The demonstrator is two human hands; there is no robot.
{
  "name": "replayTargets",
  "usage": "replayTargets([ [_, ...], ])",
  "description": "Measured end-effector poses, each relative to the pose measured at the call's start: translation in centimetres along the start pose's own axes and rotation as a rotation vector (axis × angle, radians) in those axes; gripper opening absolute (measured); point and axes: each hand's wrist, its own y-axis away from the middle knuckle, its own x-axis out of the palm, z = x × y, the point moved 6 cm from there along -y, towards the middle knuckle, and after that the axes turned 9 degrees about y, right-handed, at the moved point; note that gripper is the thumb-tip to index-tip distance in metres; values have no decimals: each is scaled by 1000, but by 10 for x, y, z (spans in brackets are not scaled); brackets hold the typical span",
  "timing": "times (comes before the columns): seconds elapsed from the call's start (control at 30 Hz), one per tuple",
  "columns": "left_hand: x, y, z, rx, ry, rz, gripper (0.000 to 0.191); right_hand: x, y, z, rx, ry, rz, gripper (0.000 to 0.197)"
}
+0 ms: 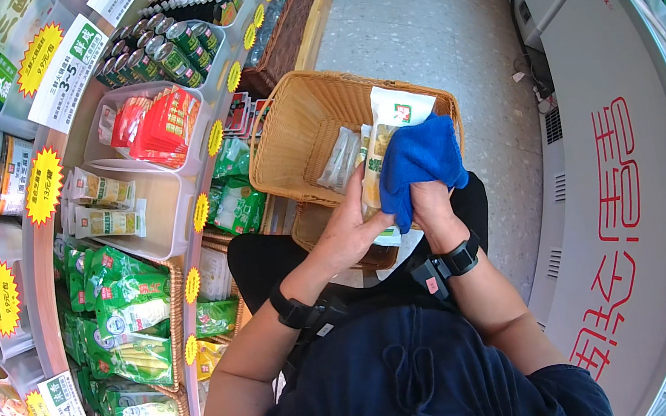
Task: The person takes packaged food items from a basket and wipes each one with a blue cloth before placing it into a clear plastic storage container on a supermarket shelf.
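My left hand [352,231] grips the lower part of a long white food packet [398,104] with a green label, held above the front right of a wicker basket [297,100]. In my right hand [433,206] is a blue cloth [422,156], bunched over the fingers and lying against the packet's right side; most of those fingers are hidden. Inside the basket, left of the held packet, lie clear-wrapped packets [339,155]. Part of a second wicker basket [306,225] shows below the first, near my knees.
Shelves at left hold clear bins of cans [179,63], red packets [166,126] and small packets [108,219], plus green bags [134,302] in wicker baskets. Grey floor [407,9] lies beyond the basket. A white freezer cabinet [584,73] stands at right, cables [515,19] beside it.
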Motion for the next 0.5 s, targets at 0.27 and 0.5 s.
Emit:
replayTargets([
  [0.27,0,5,-14,-179,-34,26,55,-13,-21,22,7,-230,-102,15],
  [0.5,-10,7,-9,-204,-65,43,51,-5,-18,34,11,-327,-89,14],
])
